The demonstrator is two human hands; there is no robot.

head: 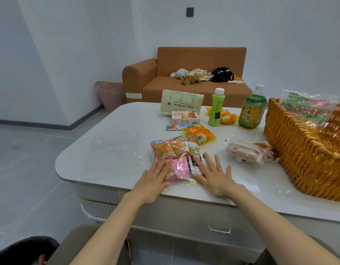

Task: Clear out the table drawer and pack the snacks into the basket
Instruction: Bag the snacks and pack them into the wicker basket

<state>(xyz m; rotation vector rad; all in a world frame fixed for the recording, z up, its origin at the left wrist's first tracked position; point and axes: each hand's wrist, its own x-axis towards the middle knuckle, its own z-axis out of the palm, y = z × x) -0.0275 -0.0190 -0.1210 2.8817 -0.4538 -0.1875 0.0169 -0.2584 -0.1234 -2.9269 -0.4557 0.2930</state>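
White and glossy, the round-cornered counter (111,127) has its near edge running just under both wrists. Bare surface, with a loose sheet of clear film (115,148) on it, lies out to the left of the fingers (161,163). Both forearms reach forward from below. The left hand (153,180) and right hand (215,178) lie palm down, fingers straight and slightly spread, gripping nothing.

Between and under the fingertips sits the clear plastic bag of snack packets (176,152). Its orange stick-snack packs lie beyond the fingertips, a pink pack touches the left fingers, and a black-and-white pack lies under the right index finger. Right of the right fingers, apart from them, lie a clear-wrapped bread loaf (245,152) and then the woven wicker basket (299,153).
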